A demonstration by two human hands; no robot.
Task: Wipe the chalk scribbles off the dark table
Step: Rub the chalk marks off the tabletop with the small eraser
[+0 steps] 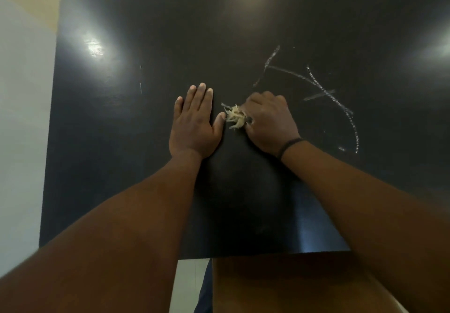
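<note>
Head view: looking down on a dark table (151, 166)
Left hand (194, 122): lies flat on the table near the middle, fingers straight and close together, holding nothing
Right hand (269, 120): just beside the left, fingers curled round a pale frayed rag (235, 116) pressed to the surface; a black band (288, 145) circles the wrist
Chalk (326, 93): white curved and crossing strokes right of the right hand, plus thin short marks (140, 78) to the far left
Glare: bright light spots on both upper sides of the table
</note>
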